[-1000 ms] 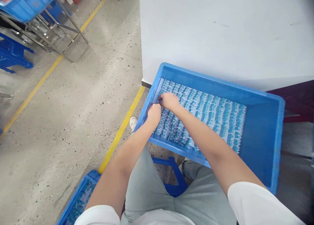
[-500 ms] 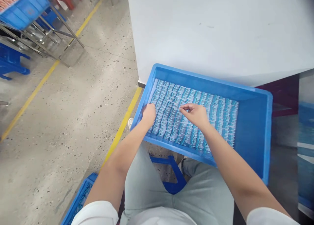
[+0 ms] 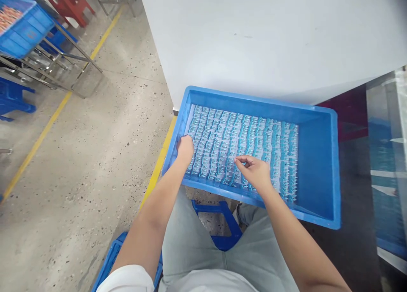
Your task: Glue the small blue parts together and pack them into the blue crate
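Note:
A blue plastic crate (image 3: 318,164) rests on my lap, against the edge of a white table (image 3: 270,37). Rows of small blue-and-white sachets (image 3: 248,135) lie packed across its floor; the right end of the floor is bare. My left hand (image 3: 185,149) rests curled on the sachets at the crate's left end, its fingers hidden. My right hand (image 3: 256,171) hovers over the near middle rows with thumb and fingers pinched together; what they hold, if anything, is too small to name.
A second blue crate (image 3: 110,258) with sachets sits on the floor by my left leg. A blue stool (image 3: 224,228) shows between my knees. At the far left, a metal rack (image 3: 60,58) carries another blue crate (image 3: 22,29). Yellow floor lines (image 3: 47,126) cross the concrete.
My right hand has drawn back from the crate's left end to the near middle rows. My left hand has stayed at the left end. The view has shifted, and the crate now sits lower.

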The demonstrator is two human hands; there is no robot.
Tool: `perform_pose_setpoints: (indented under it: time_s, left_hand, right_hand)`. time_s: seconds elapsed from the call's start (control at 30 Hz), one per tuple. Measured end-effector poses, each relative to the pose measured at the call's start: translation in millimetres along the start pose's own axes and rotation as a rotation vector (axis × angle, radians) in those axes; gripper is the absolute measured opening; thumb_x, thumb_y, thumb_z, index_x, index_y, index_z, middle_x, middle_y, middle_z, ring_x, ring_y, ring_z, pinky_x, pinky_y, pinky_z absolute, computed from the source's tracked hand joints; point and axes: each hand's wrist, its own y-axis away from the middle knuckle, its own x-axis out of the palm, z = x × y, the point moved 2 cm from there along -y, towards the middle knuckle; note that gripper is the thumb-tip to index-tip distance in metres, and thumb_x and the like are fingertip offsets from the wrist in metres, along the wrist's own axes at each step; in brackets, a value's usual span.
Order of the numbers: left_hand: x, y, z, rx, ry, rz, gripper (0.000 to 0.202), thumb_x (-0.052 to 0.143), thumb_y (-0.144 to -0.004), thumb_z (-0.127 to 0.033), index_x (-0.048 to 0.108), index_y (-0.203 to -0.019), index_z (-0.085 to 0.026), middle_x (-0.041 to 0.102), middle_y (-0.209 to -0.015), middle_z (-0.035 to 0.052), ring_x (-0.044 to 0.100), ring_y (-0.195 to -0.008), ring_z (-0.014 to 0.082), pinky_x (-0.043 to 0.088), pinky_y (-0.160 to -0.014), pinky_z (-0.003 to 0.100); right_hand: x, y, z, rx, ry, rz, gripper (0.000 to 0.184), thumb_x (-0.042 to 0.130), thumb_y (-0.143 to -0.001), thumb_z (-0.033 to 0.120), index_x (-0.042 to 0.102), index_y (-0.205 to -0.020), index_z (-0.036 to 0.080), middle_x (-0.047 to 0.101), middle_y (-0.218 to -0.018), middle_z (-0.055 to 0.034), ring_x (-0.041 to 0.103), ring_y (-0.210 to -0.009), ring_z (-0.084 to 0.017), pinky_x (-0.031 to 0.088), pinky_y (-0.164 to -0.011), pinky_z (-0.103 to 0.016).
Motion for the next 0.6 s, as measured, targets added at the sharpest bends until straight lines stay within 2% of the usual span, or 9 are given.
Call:
perform_pose_setpoints:
  time_s: [0.13, 0.3, 0.37, 0.47, 0.6]
  left_hand:
    - [4.1, -3, 1, -0.022, -0.005, 0.013, 0.027, 0.058, -0.091, -0.032, 0.061, -0.11, -0.013, 0.065, -0.106, 0.008, 0.064, -0.093, 0.0187, 0.055, -0.082, 0.039]
    - [4.3, -6, 0, -0.041, 0.005, 0.016, 0.027, 0.058, -0.091, -0.033, 0.061, -0.11, -0.013, 0.065, -0.107, 0.008, 0.064, -0.093, 0.0187, 0.055, -0.081, 0.039]
    - [4.0, -8, -1, -0.045, 0.012, 0.009, 0.026, 0.058, -0.091, -0.032, 0.062, -0.108, -0.013, 0.066, -0.105, 0.0074, 0.064, -0.092, 0.0182, 0.055, -0.081, 0.039]
    - [3.8, -9, -2, -0.054, 0.029, -0.004, 0.019, 0.054, -0.092, -0.021, 0.063, -0.105, -0.01, 0.068, -0.098, 0.0088, 0.066, -0.09, 0.0179, 0.054, -0.079, 0.034]
    - [2.3, -8, -3, -0.068, 0.064, -0.022, 0.024, 0.045, -0.089, -0.004, 0.065, -0.102, -0.005, 0.07, -0.092, 0.0141, 0.067, -0.089, 0.0196, 0.05, -0.075, 0.027]
  right_hand:
    - [4, 2, 2, 0.001, -0.035, 0.021, 0.03, 0.056, -0.081, 0.05, 0.074, -0.089, 0.027, 0.073, -0.072, -0.0016, 0.059, -0.05, -0.018, 0.047, -0.06, -0.033]
    - [6, 4, 11, -0.027, -0.04, 0.022, 0.027, 0.057, -0.081, 0.048, 0.073, -0.089, 0.027, 0.073, -0.076, -0.0011, 0.061, -0.054, -0.017, 0.048, -0.063, -0.032]
    - [6, 4, 14, -0.028, -0.032, 0.031, 0.029, 0.056, -0.081, 0.049, 0.073, -0.09, 0.027, 0.072, -0.071, -0.0004, 0.059, -0.05, -0.017, 0.047, -0.06, -0.032]
    - [8, 5, 17, -0.017, -0.02, 0.041, 0.029, 0.056, -0.081, 0.051, 0.073, -0.089, 0.029, 0.066, -0.058, 0.0012, 0.057, -0.048, -0.017, 0.046, -0.056, -0.031]
    - [12, 5, 21, -0.037, -0.027, 0.063, 0.027, 0.056, -0.081, 0.049, 0.073, -0.088, 0.029, 0.069, -0.064, 0.0007, 0.059, -0.05, -0.018, 0.048, -0.059, -0.032]
